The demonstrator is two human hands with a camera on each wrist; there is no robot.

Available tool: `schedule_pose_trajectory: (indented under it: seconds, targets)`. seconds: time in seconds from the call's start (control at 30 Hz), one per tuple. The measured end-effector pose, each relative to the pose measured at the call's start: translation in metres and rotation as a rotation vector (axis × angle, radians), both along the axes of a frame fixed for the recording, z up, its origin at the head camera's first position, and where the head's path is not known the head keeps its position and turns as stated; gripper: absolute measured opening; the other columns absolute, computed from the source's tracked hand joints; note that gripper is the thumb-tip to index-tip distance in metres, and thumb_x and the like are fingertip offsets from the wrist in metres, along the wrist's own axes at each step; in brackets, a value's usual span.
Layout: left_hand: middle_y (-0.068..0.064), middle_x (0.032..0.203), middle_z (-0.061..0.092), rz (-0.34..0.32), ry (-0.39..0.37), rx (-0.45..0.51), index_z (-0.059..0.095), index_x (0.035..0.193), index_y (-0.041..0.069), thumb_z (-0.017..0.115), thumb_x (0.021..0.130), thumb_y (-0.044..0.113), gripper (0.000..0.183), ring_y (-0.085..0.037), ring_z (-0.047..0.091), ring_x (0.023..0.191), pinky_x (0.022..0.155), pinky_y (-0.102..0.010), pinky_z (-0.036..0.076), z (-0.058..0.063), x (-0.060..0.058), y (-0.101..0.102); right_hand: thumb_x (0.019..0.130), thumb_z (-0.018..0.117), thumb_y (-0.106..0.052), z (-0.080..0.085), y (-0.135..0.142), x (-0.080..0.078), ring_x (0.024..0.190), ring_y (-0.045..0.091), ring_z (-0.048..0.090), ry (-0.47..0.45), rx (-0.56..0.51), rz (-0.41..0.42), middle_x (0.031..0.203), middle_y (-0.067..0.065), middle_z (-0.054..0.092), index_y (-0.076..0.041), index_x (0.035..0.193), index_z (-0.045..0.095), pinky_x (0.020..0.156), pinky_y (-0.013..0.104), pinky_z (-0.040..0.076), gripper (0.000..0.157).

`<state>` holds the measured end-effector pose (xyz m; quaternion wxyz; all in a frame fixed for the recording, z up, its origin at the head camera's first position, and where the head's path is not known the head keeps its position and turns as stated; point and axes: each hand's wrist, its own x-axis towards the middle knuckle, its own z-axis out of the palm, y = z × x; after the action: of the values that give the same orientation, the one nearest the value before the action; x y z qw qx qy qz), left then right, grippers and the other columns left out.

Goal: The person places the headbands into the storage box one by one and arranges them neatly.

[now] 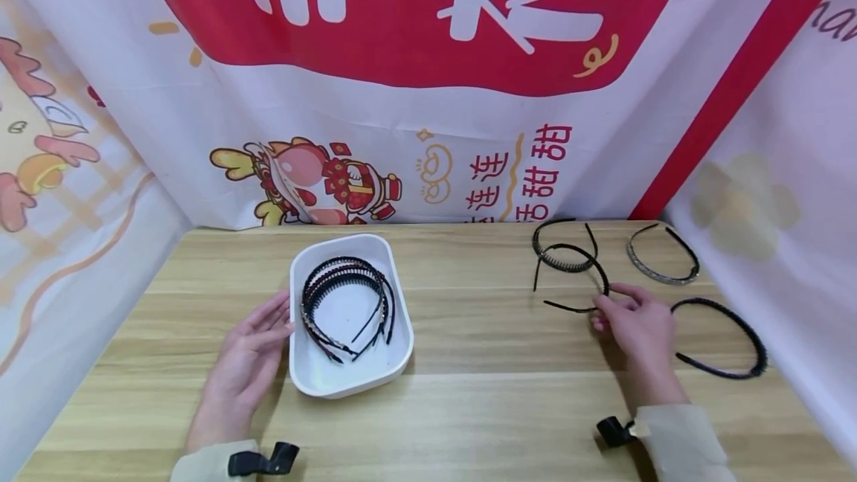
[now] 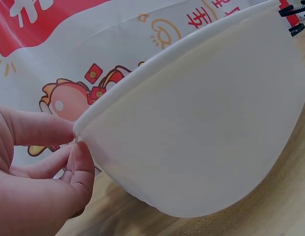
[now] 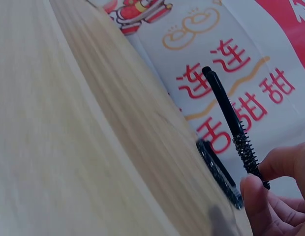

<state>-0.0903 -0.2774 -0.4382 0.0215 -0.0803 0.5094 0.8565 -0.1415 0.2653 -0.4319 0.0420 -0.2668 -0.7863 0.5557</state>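
My right hand (image 1: 636,322) pinches a thin black headband (image 1: 605,274) with small teeth between thumb and fingers; in the right wrist view this headband (image 3: 243,142) points up from the fingertips. Behind it, another black toothed headband (image 1: 562,266) lies on the table, partly overlapped by the held one in the head view. On the left, my left hand (image 1: 244,355) touches the side of a white box (image 1: 402,348) with its fingertips. Several dark headbands (image 1: 344,266) lie inside the box. In the left wrist view, the fingertips are right at the rim of the box (image 2: 192,123).
Right of my right hand a black headband (image 1: 753,333) lies on the wooden table (image 1: 482,393). Farther back is a headband with a glittery silver band (image 1: 659,274). Printed cloth (image 1: 428,110) hangs along the table's back and both sides.
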Motion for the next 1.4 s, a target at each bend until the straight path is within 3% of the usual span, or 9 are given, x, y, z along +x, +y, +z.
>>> schedule_pose_trajectory:
  seconds: [0.23, 0.63, 1.17, 1.4]
  targets:
    - [0.009, 0.131, 0.071, 0.012, -0.035, -0.002, 0.062, 0.146, 0.017, 0.057, 0.097, -0.018, 0.061, -0.008, 0.061, 0.129, 0.112, -0.016, 0.052, 0.003, -0.001, 0.002, 0.094, 0.078, -0.013, 0.002, -0.021, -0.008, 0.064, 0.007, 0.074, 0.046, -0.049, 0.031, 0.078, -0.014, 0.073, -0.007, 0.149, 0.06, 0.065, 0.024, 0.066, 0.058]
    - [0.008, 0.127, 0.071, 0.021, -0.035, -0.011, 0.073, 0.126, 0.024, 0.055, 0.097, -0.019, 0.055, -0.008, 0.061, 0.125, 0.11, -0.016, 0.053, 0.001, 0.001, 0.001, 0.094, 0.078, -0.01, 0.002, -0.065, -0.014, 0.063, 0.009, 0.074, 0.106, -0.075, 0.117, 0.082, -0.008, 0.076, -0.004, 0.142, 0.065, 0.063, 0.025, 0.066, 0.05]
    - [0.008, 0.129, 0.069, 0.032, -0.05, -0.02, 0.067, 0.135, 0.021, 0.055, 0.096, -0.019, 0.057, -0.009, 0.061, 0.128, 0.112, -0.017, 0.052, 0.004, 0.001, 0.004, 0.093, 0.079, -0.009, 0.01, -0.114, -0.022, 0.061, 0.015, 0.074, 0.142, -0.054, 0.242, 0.088, 0.009, 0.08, -0.004, 0.136, 0.067, 0.061, 0.027, 0.065, 0.045]
    - [0.01, 0.127, 0.07, 0.04, -0.075, -0.036, 0.07, 0.129, 0.025, 0.055, 0.096, -0.019, 0.057, -0.008, 0.06, 0.128, 0.112, -0.016, 0.052, 0.007, 0.002, 0.003, 0.091, 0.08, -0.008, 0.013, -0.145, -0.021, 0.062, 0.019, 0.075, 0.174, -0.019, 0.306, 0.092, 0.014, 0.081, -0.005, 0.134, 0.069, 0.061, 0.03, 0.066, 0.045]
